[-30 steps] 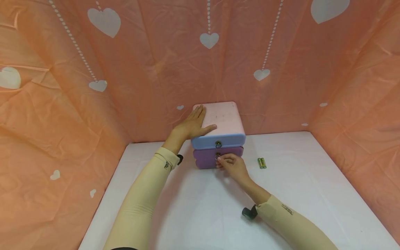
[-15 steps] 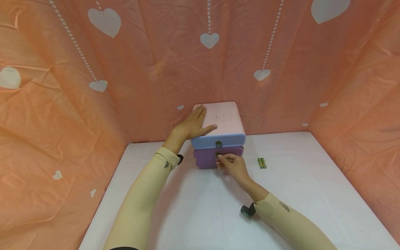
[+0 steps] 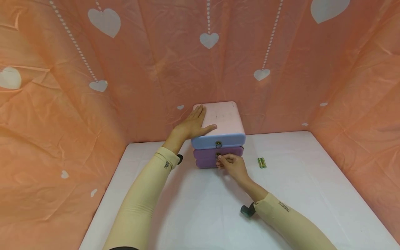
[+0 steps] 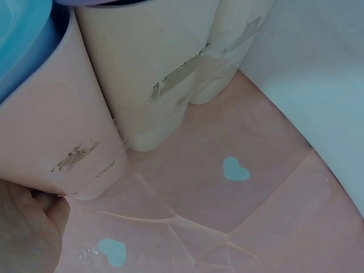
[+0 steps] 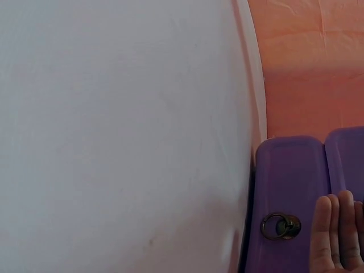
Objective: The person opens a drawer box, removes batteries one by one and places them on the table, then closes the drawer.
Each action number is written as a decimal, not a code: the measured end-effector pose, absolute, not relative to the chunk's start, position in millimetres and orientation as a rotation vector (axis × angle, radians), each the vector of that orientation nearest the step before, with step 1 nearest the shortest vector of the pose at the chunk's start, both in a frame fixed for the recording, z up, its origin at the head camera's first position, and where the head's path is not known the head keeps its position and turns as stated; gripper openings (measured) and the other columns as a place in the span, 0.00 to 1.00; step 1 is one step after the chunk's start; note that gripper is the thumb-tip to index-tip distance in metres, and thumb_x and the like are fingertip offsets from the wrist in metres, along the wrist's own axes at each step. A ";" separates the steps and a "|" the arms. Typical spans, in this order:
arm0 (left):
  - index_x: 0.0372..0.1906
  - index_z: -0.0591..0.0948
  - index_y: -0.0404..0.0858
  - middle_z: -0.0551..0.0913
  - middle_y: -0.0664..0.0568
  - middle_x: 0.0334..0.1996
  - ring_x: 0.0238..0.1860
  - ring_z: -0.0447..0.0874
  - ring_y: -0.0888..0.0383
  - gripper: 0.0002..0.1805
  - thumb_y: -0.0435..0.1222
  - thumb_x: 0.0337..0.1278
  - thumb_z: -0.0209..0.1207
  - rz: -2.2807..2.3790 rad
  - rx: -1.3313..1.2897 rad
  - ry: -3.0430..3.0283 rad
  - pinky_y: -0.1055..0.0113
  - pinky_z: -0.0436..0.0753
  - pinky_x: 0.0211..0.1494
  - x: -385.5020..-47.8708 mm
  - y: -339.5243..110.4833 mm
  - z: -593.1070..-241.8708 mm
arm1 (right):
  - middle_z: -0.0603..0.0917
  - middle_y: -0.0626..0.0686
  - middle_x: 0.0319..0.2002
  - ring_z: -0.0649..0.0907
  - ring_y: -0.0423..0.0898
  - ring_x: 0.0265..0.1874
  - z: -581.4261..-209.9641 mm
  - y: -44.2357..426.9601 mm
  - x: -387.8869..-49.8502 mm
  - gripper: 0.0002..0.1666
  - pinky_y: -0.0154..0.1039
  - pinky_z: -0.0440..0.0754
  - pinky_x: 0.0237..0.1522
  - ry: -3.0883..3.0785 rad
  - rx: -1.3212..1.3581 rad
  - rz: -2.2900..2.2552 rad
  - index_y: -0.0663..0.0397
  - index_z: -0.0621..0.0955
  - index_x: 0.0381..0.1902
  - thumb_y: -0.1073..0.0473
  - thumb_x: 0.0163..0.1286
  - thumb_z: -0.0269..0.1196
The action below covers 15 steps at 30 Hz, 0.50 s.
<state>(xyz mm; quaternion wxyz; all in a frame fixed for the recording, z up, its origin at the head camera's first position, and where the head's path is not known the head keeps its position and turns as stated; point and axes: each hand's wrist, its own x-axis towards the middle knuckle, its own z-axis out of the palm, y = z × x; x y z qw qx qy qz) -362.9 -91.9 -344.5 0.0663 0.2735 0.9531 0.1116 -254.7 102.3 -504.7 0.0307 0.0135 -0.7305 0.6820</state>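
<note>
the stack of drawers (image 3: pixel 238 128) is set at the back edge of the surface (image 3: pixel 190 208), roughly midway between the two far corners, with its fronts turned toward the near edge so that the pulls can be reached. its pink top (image 3: pixel 222 117) is covered along one side by the left hand (image 3: pixel 191 125), which is laid flat with fingers close together and thumb spread away; the stack is presumably braced in this way, against being dragged or tipped by a tug. by the right hand (image 3: pixel 235 168), reached in from the near right corner, the ring pull (image 3: pixel 217 157) of the upper purple drawer (image 3: pixel 202 153) is pinched between thumb and forefinger, a hold likely suited to so thin a loop; whether a fingertip is hooked through it cannot be told, as it is partly covered. the blue drawer (image 3: pixel 203 143) above and the lower purple drawer (image 5: pixel 287 170), with its loose ring (image 5: pixel 274 226), are left ungripped. two batteries (image 3: pixel 261 163) are laid side by side between the stack and the surface's right edge, apparently placed clear of the drawer fronts yet near the right hand.
</note>
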 end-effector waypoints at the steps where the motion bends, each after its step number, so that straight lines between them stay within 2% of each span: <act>1: 0.87 0.34 0.35 0.29 0.43 0.88 0.88 0.25 0.51 0.58 0.70 0.77 0.44 0.338 0.825 2.875 0.55 0.38 0.88 -363.0 -91.8 -344.4 | 0.92 0.63 0.35 0.93 0.58 0.36 -504.6 102.3 -254.7 0.14 0.50 0.92 0.39 -2.250 0.044 2.102 0.73 0.88 0.44 0.62 0.80 0.67; 6: 0.87 0.33 0.36 0.28 0.43 0.88 0.88 0.24 0.51 0.58 0.70 0.77 0.44 0.318 0.826 2.882 0.55 0.38 0.88 -363.7 -92.4 -344.9 | 0.92 0.63 0.34 0.93 0.60 0.36 -504.3 102.5 -254.8 0.13 0.49 0.92 0.37 -2.245 0.057 2.095 0.72 0.88 0.43 0.62 0.80 0.66; 11: 0.87 0.33 0.35 0.28 0.43 0.88 0.88 0.24 0.51 0.58 0.70 0.77 0.43 0.301 0.830 2.885 0.55 0.38 0.88 -363.7 -92.3 -345.3 | 0.92 0.64 0.34 0.94 0.58 0.35 -506.5 102.8 -255.2 0.13 0.52 0.92 0.39 -2.221 0.097 2.096 0.74 0.88 0.44 0.64 0.80 0.66; 15: 0.87 0.33 0.35 0.28 0.42 0.88 0.88 0.25 0.50 0.58 0.70 0.77 0.44 0.302 0.837 2.884 0.55 0.38 0.88 -363.6 -92.1 -345.8 | 0.92 0.65 0.34 0.94 0.56 0.33 -507.7 102.4 -255.0 0.13 0.48 0.92 0.37 -2.223 0.109 2.072 0.74 0.88 0.44 0.64 0.79 0.66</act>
